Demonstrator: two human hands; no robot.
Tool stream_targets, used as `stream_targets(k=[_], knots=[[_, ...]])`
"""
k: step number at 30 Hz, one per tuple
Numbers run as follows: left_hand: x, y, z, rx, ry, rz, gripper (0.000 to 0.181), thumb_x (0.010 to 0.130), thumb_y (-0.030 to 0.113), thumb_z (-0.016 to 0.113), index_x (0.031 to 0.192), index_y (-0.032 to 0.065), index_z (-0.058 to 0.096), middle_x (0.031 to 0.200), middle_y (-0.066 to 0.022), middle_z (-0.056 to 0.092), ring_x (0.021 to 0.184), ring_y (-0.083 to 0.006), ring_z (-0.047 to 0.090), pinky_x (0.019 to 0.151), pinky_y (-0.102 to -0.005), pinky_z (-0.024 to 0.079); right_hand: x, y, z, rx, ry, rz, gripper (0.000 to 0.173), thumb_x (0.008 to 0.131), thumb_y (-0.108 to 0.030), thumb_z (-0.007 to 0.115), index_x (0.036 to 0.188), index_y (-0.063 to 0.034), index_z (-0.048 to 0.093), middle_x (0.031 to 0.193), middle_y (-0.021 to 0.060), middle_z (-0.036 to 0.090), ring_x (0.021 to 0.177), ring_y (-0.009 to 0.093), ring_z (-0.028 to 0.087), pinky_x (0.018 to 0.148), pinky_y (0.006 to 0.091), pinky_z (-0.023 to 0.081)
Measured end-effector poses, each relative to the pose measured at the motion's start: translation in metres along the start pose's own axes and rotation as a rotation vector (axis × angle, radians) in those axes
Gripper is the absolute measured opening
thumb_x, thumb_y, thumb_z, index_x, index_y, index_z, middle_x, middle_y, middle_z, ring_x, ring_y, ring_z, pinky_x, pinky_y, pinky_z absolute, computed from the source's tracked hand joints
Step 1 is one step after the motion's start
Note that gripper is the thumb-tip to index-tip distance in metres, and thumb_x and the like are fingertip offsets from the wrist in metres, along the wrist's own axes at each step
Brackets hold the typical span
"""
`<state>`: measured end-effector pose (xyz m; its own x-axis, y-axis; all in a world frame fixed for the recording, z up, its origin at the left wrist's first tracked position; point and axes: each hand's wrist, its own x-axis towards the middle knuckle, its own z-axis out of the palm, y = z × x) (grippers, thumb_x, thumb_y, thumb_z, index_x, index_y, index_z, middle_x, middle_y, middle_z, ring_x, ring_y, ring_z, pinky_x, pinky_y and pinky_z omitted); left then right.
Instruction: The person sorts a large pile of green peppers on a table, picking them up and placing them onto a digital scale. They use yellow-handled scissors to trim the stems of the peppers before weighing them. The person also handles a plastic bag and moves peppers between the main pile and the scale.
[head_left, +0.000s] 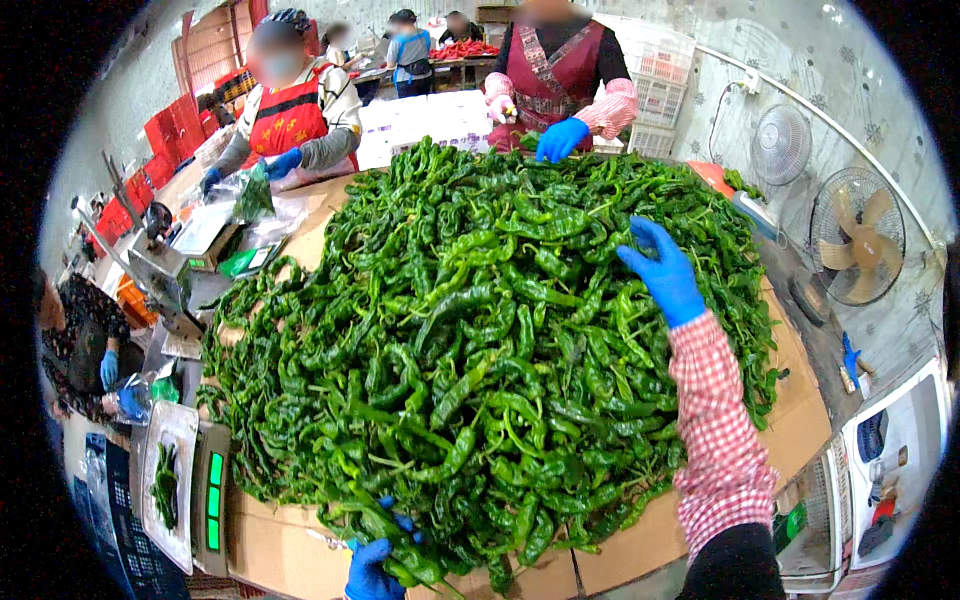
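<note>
A broad heap of long, wrinkled green peppers (480, 330) covers the cardboard-topped table before me. My left hand (371, 570), in a blue glove, is at the near edge of the heap. Several green peppers lie between its thumb and fingers, partly hiding the fingers. Farther out, my right hand (664, 270) is over the right part of the heap, gloved in blue below a red-checked sleeve. Its thumb and fingers are apart, with no pepper seen between them.
A digital scale (169, 487) with a few peppers on its pan stands at left. Across the table, a co-worker's blue-gloved hand (561, 139) is at the heap; another person handles a plastic bag (255, 193). Fans (859, 236) stand at right. Bare cardboard (799, 405) borders the heap.
</note>
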<state>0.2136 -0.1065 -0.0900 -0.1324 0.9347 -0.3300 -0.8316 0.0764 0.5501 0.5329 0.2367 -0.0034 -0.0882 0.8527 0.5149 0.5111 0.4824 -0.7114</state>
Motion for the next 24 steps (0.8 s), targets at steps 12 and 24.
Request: stream_targets(k=[12,24], knots=[[0.004,-0.003,-0.004,0.595,0.104,0.260,0.028,0.071,-0.005,0.052,0.098,0.0033,0.050,0.102,-0.0143,0.053,0.096,-0.0252,0.051,0.084,-0.0369,0.041,0.127,0.039,0.084,-0.335,-0.553,0.355,0.094,0.060,-0.066,0.056,0.130,-0.0111,0.025,0.127,0.0220,0.033,0.117,0.033,0.034,0.098,0.0382,0.025],[0.017,0.001,0.023,0.139,0.249,-0.128,0.040,0.075,0.016,0.046,0.113,0.0017,0.047,0.109,-0.0106,0.053,0.102,-0.0245,0.049,0.087,-0.0360,0.039,0.002,-0.028,0.129,-0.185,-0.443,-0.033,0.064,0.065,-0.039,0.065,0.120,-0.0212,0.038,0.113,0.0121,0.049,0.103,0.037,0.043,0.086,0.0499,0.034]])
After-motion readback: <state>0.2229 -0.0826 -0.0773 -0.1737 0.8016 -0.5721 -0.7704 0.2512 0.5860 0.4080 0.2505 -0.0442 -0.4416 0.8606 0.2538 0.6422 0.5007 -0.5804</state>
